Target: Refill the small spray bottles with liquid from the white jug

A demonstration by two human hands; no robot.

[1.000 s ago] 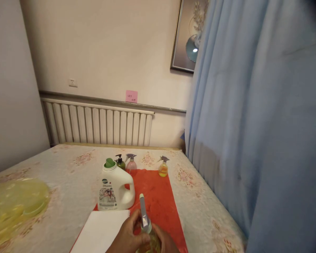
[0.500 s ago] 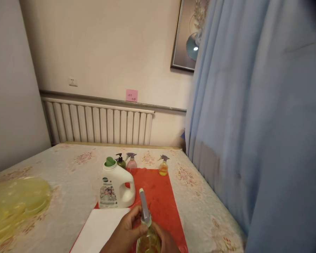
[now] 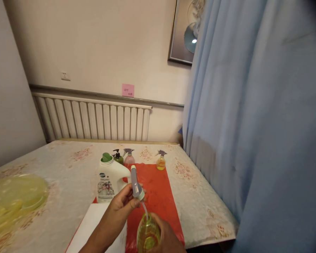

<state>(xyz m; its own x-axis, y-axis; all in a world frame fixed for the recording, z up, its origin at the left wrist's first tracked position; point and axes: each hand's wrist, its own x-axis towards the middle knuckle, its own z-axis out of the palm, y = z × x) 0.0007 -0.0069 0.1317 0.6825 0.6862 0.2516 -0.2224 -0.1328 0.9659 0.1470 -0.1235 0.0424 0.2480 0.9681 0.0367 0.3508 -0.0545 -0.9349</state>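
My left hand (image 3: 121, 205) grips a grey spray head (image 3: 135, 184) and holds it lifted off a yellow-green spray bottle (image 3: 147, 235), with its thin dip tube still reaching into the bottle's neck. My right hand (image 3: 167, 239) is wrapped around the bottle's body at the bottom of the view. Both hands are over a red mat (image 3: 158, 196) on the flowered table (image 3: 68, 175). A white sheet (image 3: 94, 228) lies under my left forearm.
A white detergent jug with a green cap (image 3: 109, 179) stands on the mat's left side. Behind it are a dark green pump bottle (image 3: 118, 157), a pink spray bottle (image 3: 128, 157) and a small orange spray bottle (image 3: 160, 160). A yellow plastic bag (image 3: 13, 200) lies left; a blue curtain (image 3: 252, 123) hangs right.
My left hand has raised the spray head up out of the bottle, showing the dip tube. The camera has tilted down and shifted slightly.
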